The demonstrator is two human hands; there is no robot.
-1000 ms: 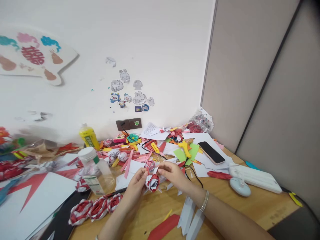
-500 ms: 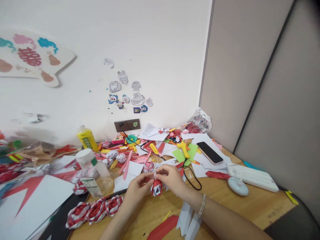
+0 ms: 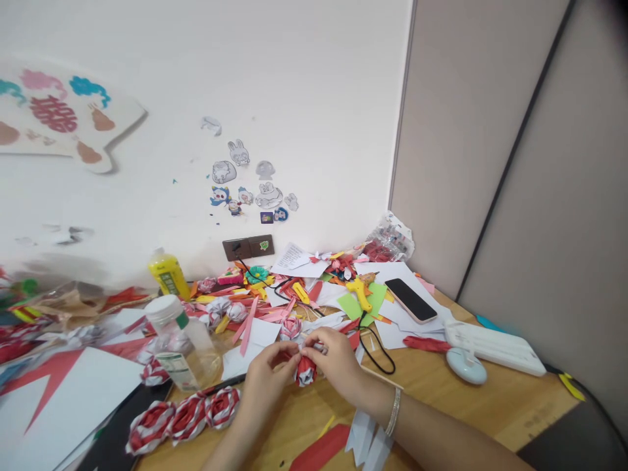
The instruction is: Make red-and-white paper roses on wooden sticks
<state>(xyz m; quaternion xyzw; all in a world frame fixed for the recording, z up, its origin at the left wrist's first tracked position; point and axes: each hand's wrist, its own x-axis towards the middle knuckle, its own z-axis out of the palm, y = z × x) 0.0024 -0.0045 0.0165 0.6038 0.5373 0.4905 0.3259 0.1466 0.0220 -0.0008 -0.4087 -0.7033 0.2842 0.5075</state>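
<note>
Between my fingertips hangs a red and white paper flower (image 3: 306, 373), its bloom turned down towards me. My left hand (image 3: 273, 367) pinches it from the left at its upper end. From the right, my right hand (image 3: 333, 356), with a bracelet at the wrist, pinches the same end. The fingertips nearly meet there and hide the gripped part. Several finished red and white paper roses (image 3: 189, 417) lie in a row left of my left forearm. Below my hands are a red paper strip (image 3: 321, 448) and white folded strips (image 3: 367, 441).
A clear plastic jar (image 3: 189, 340) stands left of my hands, with a yellow bottle (image 3: 169, 273) behind it. Paper scraps cover the table's back. A yellow glue gun (image 3: 360, 294), its black cord looping, a phone (image 3: 411, 299), and a white power strip (image 3: 495, 345) lie right.
Both hands stay pinched at the flower's end, with small finger shifts. A thin stick now shows beside my right wrist. The view has shifted slightly.
</note>
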